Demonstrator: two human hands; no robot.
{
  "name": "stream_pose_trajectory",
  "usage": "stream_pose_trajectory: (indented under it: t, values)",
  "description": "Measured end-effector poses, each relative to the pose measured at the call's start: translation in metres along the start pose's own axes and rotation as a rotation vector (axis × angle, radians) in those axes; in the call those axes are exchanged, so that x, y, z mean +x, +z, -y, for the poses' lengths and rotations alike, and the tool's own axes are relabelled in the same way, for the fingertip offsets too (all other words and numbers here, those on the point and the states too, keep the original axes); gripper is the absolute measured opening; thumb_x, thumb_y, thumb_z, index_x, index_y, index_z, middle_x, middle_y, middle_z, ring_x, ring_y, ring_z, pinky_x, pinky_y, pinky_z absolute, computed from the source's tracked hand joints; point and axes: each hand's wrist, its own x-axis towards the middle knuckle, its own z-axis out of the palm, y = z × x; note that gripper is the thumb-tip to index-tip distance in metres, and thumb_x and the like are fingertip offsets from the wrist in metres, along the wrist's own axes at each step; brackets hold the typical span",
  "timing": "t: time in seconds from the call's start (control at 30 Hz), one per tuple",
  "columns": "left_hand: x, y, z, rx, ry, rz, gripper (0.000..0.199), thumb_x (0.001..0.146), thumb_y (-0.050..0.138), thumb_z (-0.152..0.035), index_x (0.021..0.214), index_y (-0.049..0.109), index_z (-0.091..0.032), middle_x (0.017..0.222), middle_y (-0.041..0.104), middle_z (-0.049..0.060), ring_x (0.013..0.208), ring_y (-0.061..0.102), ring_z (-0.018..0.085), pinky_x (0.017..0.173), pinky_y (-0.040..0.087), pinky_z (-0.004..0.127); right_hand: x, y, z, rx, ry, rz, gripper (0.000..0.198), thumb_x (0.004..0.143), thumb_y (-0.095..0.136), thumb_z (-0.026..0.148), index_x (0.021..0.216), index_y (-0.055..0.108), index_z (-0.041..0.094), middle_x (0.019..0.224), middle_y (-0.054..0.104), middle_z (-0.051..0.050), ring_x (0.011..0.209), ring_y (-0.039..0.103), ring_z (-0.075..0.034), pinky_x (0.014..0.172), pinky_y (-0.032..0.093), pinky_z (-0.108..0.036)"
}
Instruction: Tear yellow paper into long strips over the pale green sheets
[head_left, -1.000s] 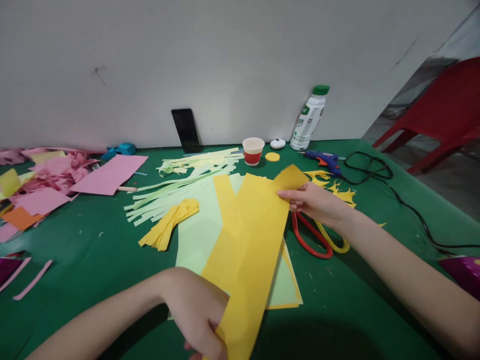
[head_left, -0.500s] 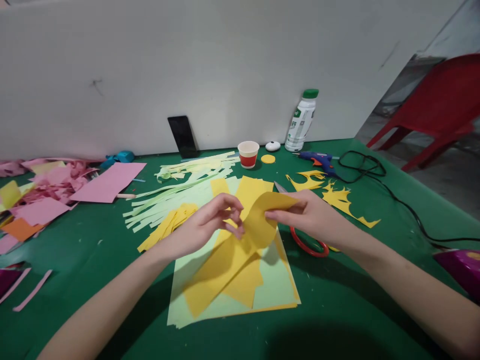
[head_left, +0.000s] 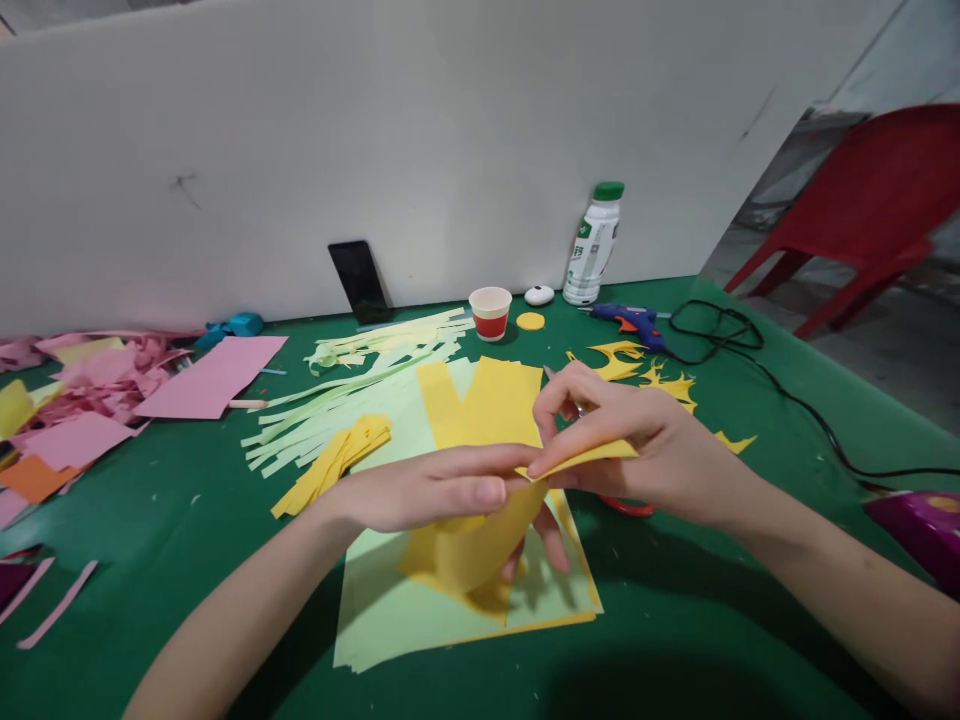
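Observation:
My right hand pinches the upper edge of a yellow sheet of paper, which bends and hangs down. My left hand closes on the same sheet from the left, its thumb on the near side; fingertips show below and behind the paper. Under both hands lie light green sheets with other yellow pieces on top. Red-handled scissors lie mostly hidden beneath my right hand. Left of the stack rests a bundle of yellow strips.
Green fringed strips, a paper cup, a yellow disc, a bottle and a phone are along the back. A corded glue gun and yellow scraps lie right, pink paper left.
My left hand has come onto the yellow sheet from beside it. My right hand has moved slightly nearer, and the sheet is now turned and bent downward.

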Motion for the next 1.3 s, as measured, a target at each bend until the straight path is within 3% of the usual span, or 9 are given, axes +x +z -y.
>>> stream_pose_trajectory:
  t: [0.07, 0.17, 0.27, 0.37, 0.53, 0.77, 0.87, 1.07, 1.3]
  values:
    - [0.0, 0.005, -0.004, -0.078, -0.005, 0.096, 0.058, 0.079, 0.048, -0.053, 0.129, 0.032, -0.028, 0.103, 0.06, 0.006, 0.089, 0.06, 0.019, 0.075, 0.045, 0.028, 0.0, -0.002, 0.001, 0.074, 0.016, -0.064, 0.006, 0.072, 0.064, 0.021, 0.07, 0.068, 0.025, 0.076, 0.055, 0.0, 0.078, 0.049, -0.014, 0.066, 0.041, -0.028]
    - [-0.002, 0.008, -0.008, -0.113, -0.044, 0.105, 0.061, 0.076, 0.056, -0.048, 0.128, 0.029, -0.03, 0.111, 0.055, 0.007, 0.088, 0.06, 0.018, 0.072, 0.047, 0.027, 0.0, -0.008, 0.0, 0.091, 0.034, -0.177, 0.006, 0.069, 0.065, 0.019, 0.067, 0.066, 0.025, 0.07, 0.057, 0.002, 0.076, 0.049, -0.013, 0.067, 0.041, -0.027]
    - [-0.001, 0.004, -0.006, -0.077, -0.12, 0.071, 0.061, 0.075, 0.047, -0.059, 0.126, 0.033, -0.028, 0.115, 0.054, 0.008, 0.094, 0.058, 0.021, 0.071, 0.048, 0.028, 0.001, -0.016, -0.005, 0.053, 0.095, -0.129, 0.005, 0.069, 0.065, 0.02, 0.068, 0.067, 0.025, 0.067, 0.058, 0.003, 0.071, 0.05, -0.013, 0.066, 0.041, -0.028]
    - [0.005, -0.001, 0.001, 0.002, -0.1, -0.064, 0.055, 0.081, 0.032, -0.061, 0.122, 0.043, -0.026, 0.117, 0.054, 0.008, 0.099, 0.056, 0.022, 0.077, 0.046, 0.03, 0.004, -0.017, -0.013, 0.024, 0.123, 0.027, 0.003, 0.069, 0.065, 0.023, 0.071, 0.067, 0.024, 0.068, 0.061, 0.002, 0.068, 0.052, -0.013, 0.067, 0.041, -0.029]
    - [0.018, 0.0, 0.011, 0.092, 0.033, -0.368, 0.039, 0.084, 0.041, -0.048, 0.112, 0.054, -0.024, 0.115, 0.057, 0.005, 0.103, 0.054, 0.018, 0.092, 0.036, 0.031, 0.006, -0.005, -0.018, -0.137, 0.075, 0.052, 0.009, 0.071, 0.06, 0.016, 0.073, 0.066, 0.022, 0.08, 0.063, 0.0, 0.076, 0.054, -0.014, 0.079, 0.039, -0.032]
    - [0.018, 0.01, 0.004, 0.337, -0.081, -0.503, 0.039, 0.077, 0.051, -0.051, 0.096, 0.06, -0.018, 0.076, 0.056, 0.001, 0.066, 0.049, 0.013, 0.057, 0.035, 0.023, 0.004, 0.005, -0.011, -0.262, 0.005, -0.097, 0.027, 0.065, 0.047, 0.002, 0.074, 0.065, 0.021, 0.078, 0.058, -0.001, 0.074, 0.051, -0.013, 0.067, 0.04, -0.03]
    - [0.016, 0.013, 0.002, 0.432, -0.088, -0.534, 0.039, 0.075, 0.053, -0.05, 0.094, 0.061, -0.018, 0.081, 0.056, 0.001, 0.072, 0.049, 0.014, 0.063, 0.037, 0.025, 0.003, 0.008, -0.009, -0.312, -0.044, -0.098, 0.029, 0.066, 0.045, 0.001, 0.074, 0.065, 0.02, 0.077, 0.059, -0.002, 0.073, 0.05, -0.014, 0.066, 0.04, -0.031]
    - [0.016, 0.015, 0.0, 0.204, -0.043, -0.445, 0.032, 0.077, 0.054, -0.044, 0.091, 0.061, -0.016, 0.084, 0.064, 0.004, 0.08, 0.059, 0.017, 0.076, 0.045, 0.029, 0.001, 0.006, -0.006, -0.289, -0.015, -0.187, 0.024, 0.066, 0.047, 0.003, 0.073, 0.061, 0.022, 0.074, 0.062, -0.001, 0.074, 0.051, -0.016, 0.066, 0.041, -0.031]
    - [0.019, 0.016, 0.001, -0.148, 0.002, -0.132, 0.038, 0.085, 0.042, -0.045, 0.087, 0.064, -0.014, 0.091, 0.066, 0.008, 0.07, 0.063, 0.014, 0.062, 0.05, 0.024, 0.002, 0.007, 0.0, -0.307, 0.042, -0.084, 0.009, 0.066, 0.062, 0.015, 0.066, 0.054, 0.019, 0.071, 0.059, 0.0, 0.07, 0.052, -0.014, 0.065, 0.041, -0.03]
